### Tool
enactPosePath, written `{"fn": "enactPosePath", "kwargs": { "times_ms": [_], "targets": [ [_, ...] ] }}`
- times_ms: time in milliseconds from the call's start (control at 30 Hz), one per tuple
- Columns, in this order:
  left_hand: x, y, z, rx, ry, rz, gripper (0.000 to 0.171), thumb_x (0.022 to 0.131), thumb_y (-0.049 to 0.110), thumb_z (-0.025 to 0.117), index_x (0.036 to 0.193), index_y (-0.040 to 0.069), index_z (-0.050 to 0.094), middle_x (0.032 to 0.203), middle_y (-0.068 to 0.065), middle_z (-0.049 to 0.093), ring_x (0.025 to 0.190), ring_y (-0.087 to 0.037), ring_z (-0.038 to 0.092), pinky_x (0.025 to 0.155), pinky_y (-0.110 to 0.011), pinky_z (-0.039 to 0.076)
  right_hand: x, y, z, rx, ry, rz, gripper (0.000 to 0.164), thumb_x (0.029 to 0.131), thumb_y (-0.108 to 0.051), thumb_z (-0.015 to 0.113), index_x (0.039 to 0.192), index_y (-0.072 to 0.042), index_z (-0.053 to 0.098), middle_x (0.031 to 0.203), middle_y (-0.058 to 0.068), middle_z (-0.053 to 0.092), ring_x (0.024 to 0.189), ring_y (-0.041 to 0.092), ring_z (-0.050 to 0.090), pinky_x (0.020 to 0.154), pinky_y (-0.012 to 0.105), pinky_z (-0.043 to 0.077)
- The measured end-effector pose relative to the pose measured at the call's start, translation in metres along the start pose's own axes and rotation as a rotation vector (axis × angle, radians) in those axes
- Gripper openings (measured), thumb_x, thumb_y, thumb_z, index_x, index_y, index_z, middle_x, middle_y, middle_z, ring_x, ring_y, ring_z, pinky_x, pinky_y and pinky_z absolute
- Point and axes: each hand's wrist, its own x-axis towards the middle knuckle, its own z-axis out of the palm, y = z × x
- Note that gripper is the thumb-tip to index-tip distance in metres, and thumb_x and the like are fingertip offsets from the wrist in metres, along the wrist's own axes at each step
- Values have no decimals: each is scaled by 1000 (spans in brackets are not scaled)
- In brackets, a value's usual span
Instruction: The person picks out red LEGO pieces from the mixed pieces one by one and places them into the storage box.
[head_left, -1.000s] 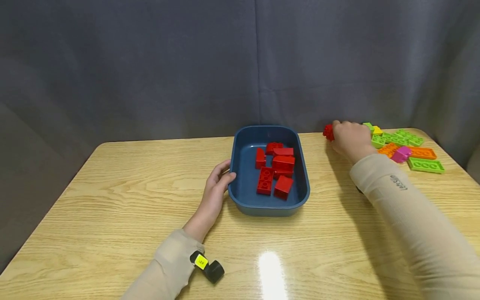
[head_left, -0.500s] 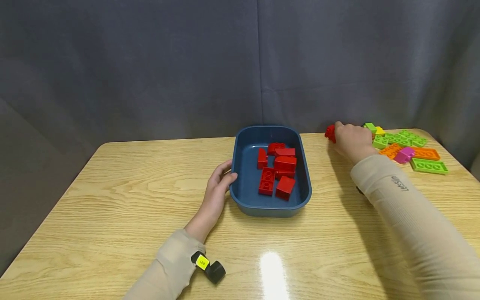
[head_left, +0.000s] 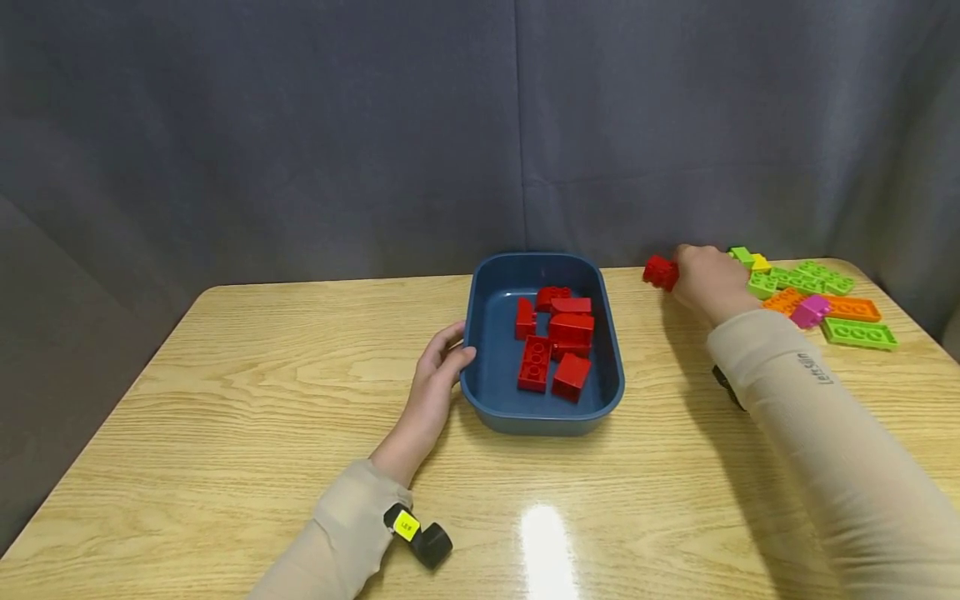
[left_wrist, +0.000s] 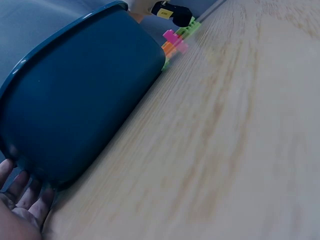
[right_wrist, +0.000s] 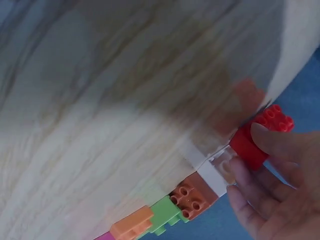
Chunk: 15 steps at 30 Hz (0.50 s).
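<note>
In the head view, a blue tub with several red bricks inside stands mid-table. My left hand holds its left side, thumb at the rim and fingers along the outer wall; the left wrist view shows the fingertips at the tub's lower corner. At the table's back right, my right hand pinches a red toy brick. In the right wrist view its thumb presses on the red brick, whose studs point away, and the other fingers curl beside a whitish clear brick.
Right of the right hand lie a lime plate, a magenta brick, orange pieces and more green pieces. A brown brick sits beside the whitish one. A dark grey curtain hangs behind the table.
The red brick by my right hand has turned slightly and shows more of itself, a little nearer the table's front. The left hand and tub keep their places.
</note>
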Motion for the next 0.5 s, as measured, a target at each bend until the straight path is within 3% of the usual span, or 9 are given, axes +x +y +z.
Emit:
{"fn": "enactPosePath", "kwargs": {
  "times_ms": [267, 500],
  "targets": [
    [0, 0, 1, -3, 14, -7, 47, 92, 20, 47, 137, 8, 43, 140, -15, 48, 120, -27, 48, 104, -47, 37, -3, 1, -10, 131, 17, 10, 37, 78, -9, 62, 109, 11, 57, 99, 35, 64, 74, 40, 57, 67, 56, 50],
    [0, 1, 1, -11, 10, -6, 48, 91, 20, 47, 138, 7, 43, 141, -15, 47, 120, -28, 47, 105, -48, 37, -13, -3, -20, 269, 54, 15, 40, 83, -11, 61, 117, 9, 55, 108, 35, 61, 84, 43, 57, 73, 56, 48]
  ]
}}
